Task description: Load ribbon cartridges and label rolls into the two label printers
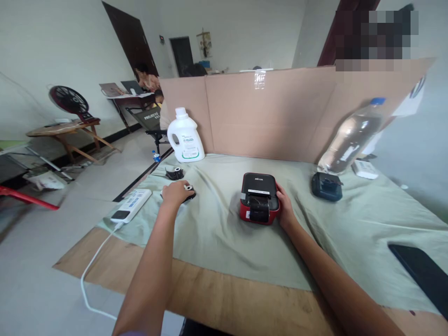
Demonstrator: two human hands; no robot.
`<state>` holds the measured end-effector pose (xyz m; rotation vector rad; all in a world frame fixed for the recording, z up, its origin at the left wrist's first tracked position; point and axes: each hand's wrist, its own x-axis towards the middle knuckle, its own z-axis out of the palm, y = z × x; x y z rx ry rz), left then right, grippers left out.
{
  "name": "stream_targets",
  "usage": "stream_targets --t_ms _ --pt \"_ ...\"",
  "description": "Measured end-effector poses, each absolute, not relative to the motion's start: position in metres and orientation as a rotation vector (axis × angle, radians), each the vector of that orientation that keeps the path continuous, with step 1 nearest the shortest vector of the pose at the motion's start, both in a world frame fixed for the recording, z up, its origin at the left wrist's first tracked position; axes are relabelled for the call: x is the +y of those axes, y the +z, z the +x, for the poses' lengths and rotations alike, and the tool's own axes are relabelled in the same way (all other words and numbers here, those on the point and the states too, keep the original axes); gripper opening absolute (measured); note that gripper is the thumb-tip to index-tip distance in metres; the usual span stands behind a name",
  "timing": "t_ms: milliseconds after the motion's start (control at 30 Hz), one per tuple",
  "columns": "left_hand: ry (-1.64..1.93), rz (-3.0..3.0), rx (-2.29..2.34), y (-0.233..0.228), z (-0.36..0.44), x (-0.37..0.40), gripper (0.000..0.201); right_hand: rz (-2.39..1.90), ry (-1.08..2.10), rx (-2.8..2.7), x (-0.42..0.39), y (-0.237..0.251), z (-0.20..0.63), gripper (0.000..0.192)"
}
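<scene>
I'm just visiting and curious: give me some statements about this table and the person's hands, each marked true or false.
1. The right hand is at the side of the red-and-black device. True.
2. The left hand is at a small roll. True.
3. Both hands touch the red-and-black device. False: only the right hand does.
4. The large clear bottle has a blue cap. True.
5. In this view, the large clear bottle is left of the red-and-black device. False: it is to the right.
6. The right hand wears a glove. False: it is bare.
</scene>
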<state>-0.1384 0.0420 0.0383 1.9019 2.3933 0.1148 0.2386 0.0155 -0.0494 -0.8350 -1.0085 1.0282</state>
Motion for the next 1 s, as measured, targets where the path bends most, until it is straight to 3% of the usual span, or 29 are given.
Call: stream_targets --t_ms 167,233,333,433,633,833,1000 --pt "0.591 2.068 2.341 0.032 -0.102 0.025 0.048 -0.87 1.053 -1.007 0.004 -0.045 0.243 0.05" --pt "0.876 2.042 2.017 0.023 -0.067 0.022 0.049 -0.863 1.08 -1.075 -0.008 -0.045 0.25 0.054" --pt "1.014 1.708 1.253 0.002 -0.009 0.015 0.05 -0.932 1.085 -1.324 -0.032 -0.045 0.259 0.071" --pt "1.103 1.476 1.046 -0.016 0.026 0.004 0.047 -1.055 0.933 -1.521 -0.054 -0.045 0.259 0.081" --pt "1.186 1.29 1.088 0.001 -0.006 0.011 0.045 -1.074 0.719 -1.688 -0.039 -0.032 0.216 0.072" --pt "1.321 1.068 1.346 0.05 -0.088 0.077 0.037 -0.84 0.765 -1.842 0.069 0.001 0.122 0.084" --pt "1.4 0.923 1.605 0.057 -0.132 0.13 0.018 -0.648 0.959 -1.752 0.153 -0.009 0.048 0.084"
